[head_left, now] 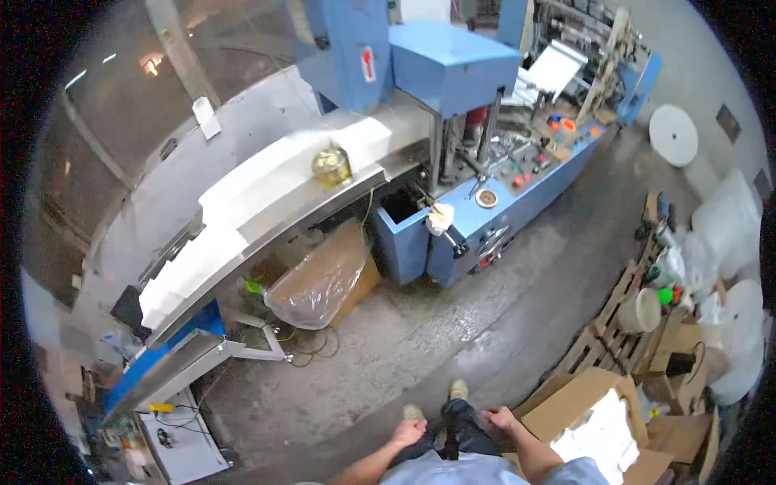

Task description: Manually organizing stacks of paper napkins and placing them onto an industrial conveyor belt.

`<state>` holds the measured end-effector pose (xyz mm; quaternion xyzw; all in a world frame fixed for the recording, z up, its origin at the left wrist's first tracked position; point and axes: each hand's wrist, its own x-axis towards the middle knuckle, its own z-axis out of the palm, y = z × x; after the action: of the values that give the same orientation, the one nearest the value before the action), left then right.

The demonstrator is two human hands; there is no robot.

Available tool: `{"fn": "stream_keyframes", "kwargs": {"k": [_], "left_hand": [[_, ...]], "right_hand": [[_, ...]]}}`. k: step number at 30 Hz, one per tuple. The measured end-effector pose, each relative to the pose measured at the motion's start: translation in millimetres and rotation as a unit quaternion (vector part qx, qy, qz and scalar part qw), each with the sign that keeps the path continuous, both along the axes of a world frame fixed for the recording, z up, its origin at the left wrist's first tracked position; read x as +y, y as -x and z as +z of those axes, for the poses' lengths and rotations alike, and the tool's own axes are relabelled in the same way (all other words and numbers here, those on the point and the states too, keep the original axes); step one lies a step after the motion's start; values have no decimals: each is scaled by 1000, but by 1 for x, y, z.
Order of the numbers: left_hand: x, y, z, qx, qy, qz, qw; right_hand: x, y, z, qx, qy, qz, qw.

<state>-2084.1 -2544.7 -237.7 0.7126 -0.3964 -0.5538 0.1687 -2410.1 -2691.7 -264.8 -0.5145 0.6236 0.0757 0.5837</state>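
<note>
Two bare hands are showing in the head view, the only one here, low in the picture on either side of the person's legs. The left hand (406, 432) is hanging in front of the left thigh with its fingers curling inward; the right hand (499, 418) is hanging just beside the open cardboard box (562, 402), its fingers also bending in loosely. Neither is visibly holding anything, though both are showing too small to tell whether something thin is sitting inside the curl. The box is standing at the person's right, its flaps spreading apart and a white pile (598, 436) filling it. Ahead, a blue machine (517, 212) is standing well apart from the hands, and white sheets (271, 178) are lying along a bench to the left, with a shiny yellowish roll (331, 166) resting on them. Judging from this, the person is standing between handling steps, with no thing clearly being worked. Taking hold of anything would be calling for uncurling the fingers first, and reaching the white pile for bringing the right hand over the near flap.
</note>
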Motion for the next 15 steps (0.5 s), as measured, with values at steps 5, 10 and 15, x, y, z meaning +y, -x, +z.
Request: {"fn": "stream_keyframes", "kwargs": {"k": [5, 10, 15], "left_hand": [[2, -58, 58, 49, -27, 104, 993], [55, -120, 49, -63, 1, 154, 986], [115, -155, 25, 20, 62, 290, 955]], "right_hand": [[-26, -45, 60, -6, 39, -42, 998], [-19, -102, 80, -10, 4, 7, 1000], [-21, -144, 43, 1, 64, 131, 989]]}}
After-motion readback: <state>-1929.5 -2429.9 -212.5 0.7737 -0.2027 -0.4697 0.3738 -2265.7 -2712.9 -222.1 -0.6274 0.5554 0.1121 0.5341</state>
